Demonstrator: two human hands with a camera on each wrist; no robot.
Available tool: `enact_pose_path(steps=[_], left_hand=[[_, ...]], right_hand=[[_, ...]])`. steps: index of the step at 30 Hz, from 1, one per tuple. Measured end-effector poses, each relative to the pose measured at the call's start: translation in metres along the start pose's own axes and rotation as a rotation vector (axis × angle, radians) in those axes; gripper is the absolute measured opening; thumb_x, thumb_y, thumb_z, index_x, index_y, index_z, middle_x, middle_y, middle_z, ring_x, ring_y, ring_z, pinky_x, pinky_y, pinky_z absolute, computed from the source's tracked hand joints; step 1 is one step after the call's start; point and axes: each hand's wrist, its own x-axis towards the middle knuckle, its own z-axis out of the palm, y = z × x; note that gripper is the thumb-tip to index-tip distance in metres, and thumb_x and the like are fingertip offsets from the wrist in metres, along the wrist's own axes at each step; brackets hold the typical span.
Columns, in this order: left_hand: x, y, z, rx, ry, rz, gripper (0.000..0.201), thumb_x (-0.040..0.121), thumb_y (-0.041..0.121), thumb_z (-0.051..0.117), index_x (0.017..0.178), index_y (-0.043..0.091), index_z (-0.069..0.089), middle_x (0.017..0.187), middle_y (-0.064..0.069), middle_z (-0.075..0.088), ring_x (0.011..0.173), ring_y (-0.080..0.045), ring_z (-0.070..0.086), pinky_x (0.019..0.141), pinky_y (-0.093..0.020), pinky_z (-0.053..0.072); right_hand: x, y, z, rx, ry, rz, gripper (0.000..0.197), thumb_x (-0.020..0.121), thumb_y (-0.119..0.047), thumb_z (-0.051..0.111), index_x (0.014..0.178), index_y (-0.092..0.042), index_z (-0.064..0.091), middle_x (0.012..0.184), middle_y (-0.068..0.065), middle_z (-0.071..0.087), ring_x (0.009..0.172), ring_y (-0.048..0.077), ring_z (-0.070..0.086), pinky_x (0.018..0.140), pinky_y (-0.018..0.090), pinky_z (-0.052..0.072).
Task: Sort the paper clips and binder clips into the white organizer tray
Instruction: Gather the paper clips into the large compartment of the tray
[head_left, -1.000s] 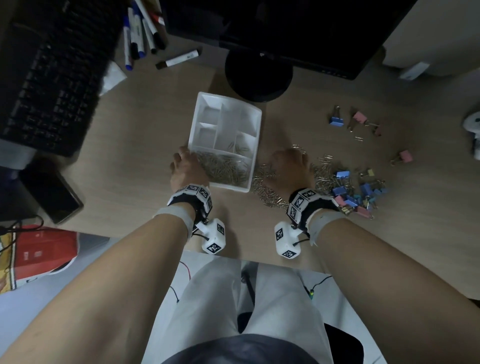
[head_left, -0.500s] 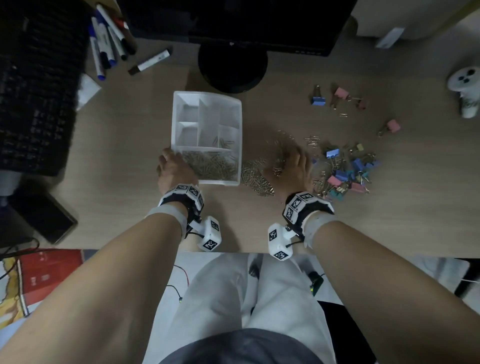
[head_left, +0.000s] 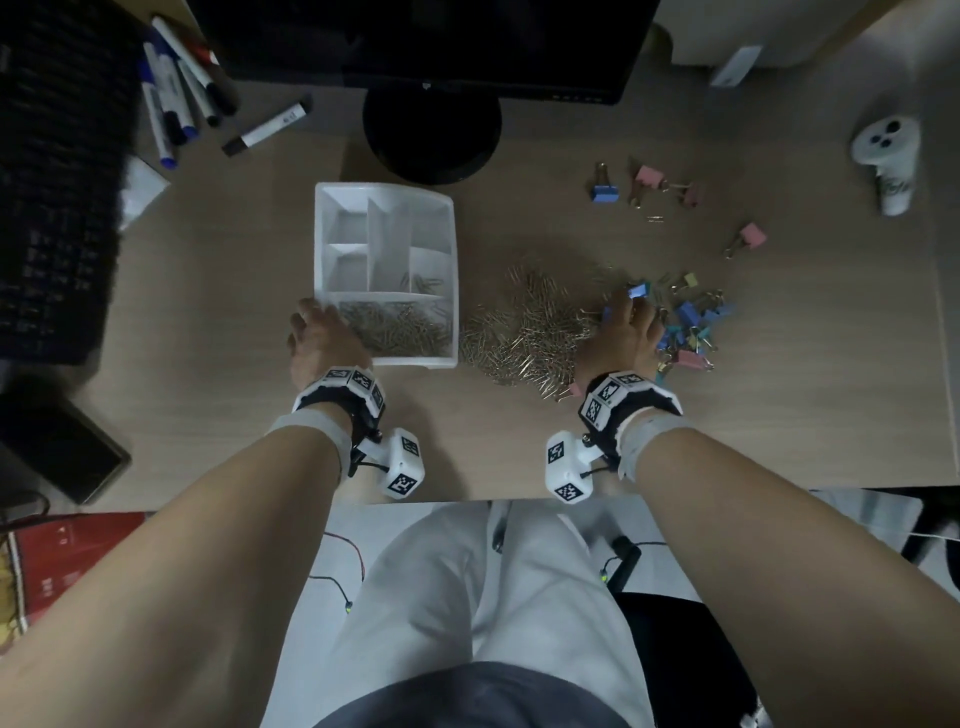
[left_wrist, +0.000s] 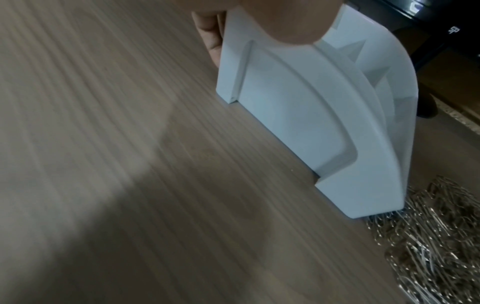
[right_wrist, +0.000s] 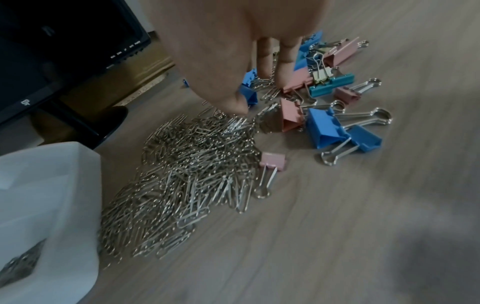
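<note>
Paper clips (head_left: 524, 332) are lying heaped mid-desk, more filling the near compartment of the white organizer tray (head_left: 447, 244) at 9 o'clock. Left hand (head_left: 319, 340) is gripping the tray's near-left corner. Right hand (head_left: 618, 332), fingers extended down, is touching the heap's 3 o'clock edge beside the binder clips (head_left: 691, 322).

All three views are dim and slightly grainy, with a cool, muted cast. In the head view the counter (head_left: 779, 364) is evenly but weakly lit, the corners darken and straight edges bow outward. The left wrist view shows a pale patch of light across the wood with broad soft shadow below it; the grain smears with blur. In the right wrist view the paper clips (right_wrist: 197, 176) catch small glints, the near right corner is shadowed and blurred, and the right hand (right_wrist: 233, 41) is out of focus.
</note>
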Motion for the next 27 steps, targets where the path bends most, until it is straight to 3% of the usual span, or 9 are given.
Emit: enact_pose_path(steps=[3, 6, 9, 12, 15, 23, 27], left_hand=[[-0.001, 0.000, 0.002, 0.005, 0.019, -0.005, 0.046, 0.104, 0.031, 0.024, 0.143, 0.006, 0.027, 0.142, -0.015, 0.041, 0.128, -0.035, 0.043, 0.102, -0.050, 0.040], [-0.005, 0.003, 0.004, 0.003, 0.030, -0.007, 0.044, 0.104, 0.031, 0.026, 0.140, 0.006, 0.031, 0.141, -0.015, 0.044, 0.127, -0.035, 0.045, 0.102, -0.049, 0.041], [-0.011, 0.007, 0.007, 0.001, 0.013, -0.002, 0.046, 0.104, 0.030, 0.025, 0.142, 0.005, 0.029, 0.143, -0.015, 0.042, 0.130, -0.034, 0.043, 0.104, -0.048, 0.039], [-0.019, 0.016, 0.011, 0.014, -0.010, -0.004, 0.047, 0.104, 0.029, 0.027, 0.144, 0.005, 0.027, 0.145, -0.015, 0.039, 0.132, -0.034, 0.040, 0.107, -0.048, 0.037], [-0.030, 0.028, 0.019, 0.032, -0.020, 0.014, 0.047, 0.104, 0.028, 0.027, 0.144, 0.004, 0.027, 0.144, -0.017, 0.039, 0.132, -0.035, 0.040, 0.108, -0.049, 0.036], [-0.061, 0.075, 0.042, 0.050, -0.042, -0.006, 0.047, 0.104, 0.027, 0.025, 0.144, 0.003, 0.025, 0.146, -0.017, 0.037, 0.133, -0.035, 0.038, 0.109, -0.048, 0.034], [-0.076, 0.094, 0.053, 0.068, -0.031, -0.004, 0.043, 0.104, 0.025, 0.028, 0.141, 0.003, 0.028, 0.142, -0.019, 0.040, 0.129, -0.037, 0.041, 0.107, -0.050, 0.035]], right_hand=[[0.007, 0.007, 0.005, -0.024, -0.033, -0.010, 0.049, 0.091, -0.009, 0.062, 0.137, -0.020, 0.048, 0.145, 0.012, 0.043, 0.133, 0.036, 0.039, 0.100, 0.050, 0.046], [0.008, 0.008, 0.005, -0.012, -0.007, -0.010, 0.044, 0.090, -0.003, 0.062, 0.130, -0.019, 0.057, 0.142, 0.012, 0.047, 0.135, 0.035, 0.040, 0.101, 0.049, 0.046], [0.009, 0.008, -0.003, 0.013, -0.027, -0.035, 0.036, 0.092, -0.019, 0.067, 0.127, -0.017, 0.060, 0.139, 0.011, 0.052, 0.135, 0.034, 0.041, 0.099, 0.049, 0.047], [0.019, 0.009, -0.008, 0.102, -0.031, -0.064, 0.035, 0.098, -0.034, 0.056, 0.128, -0.016, 0.058, 0.130, 0.012, 0.059, 0.126, 0.034, 0.051, 0.093, 0.047, 0.050], [0.029, 0.017, -0.018, 0.179, -0.034, -0.095, 0.043, 0.101, -0.044, 0.044, 0.129, -0.013, 0.054, 0.128, 0.016, 0.058, 0.122, 0.036, 0.053, 0.094, 0.048, 0.049], [0.071, 0.062, -0.047, 0.280, -0.015, -0.145, 0.038, 0.098, -0.034, 0.052, 0.124, -0.006, 0.057, 0.125, 0.019, 0.057, 0.121, 0.038, 0.049, 0.095, 0.044, 0.041], [0.087, 0.081, -0.066, 0.242, 0.003, -0.134, 0.043, 0.100, -0.038, 0.050, 0.129, -0.007, 0.056, 0.127, 0.016, 0.057, 0.122, 0.035, 0.049, 0.093, 0.039, 0.038]])
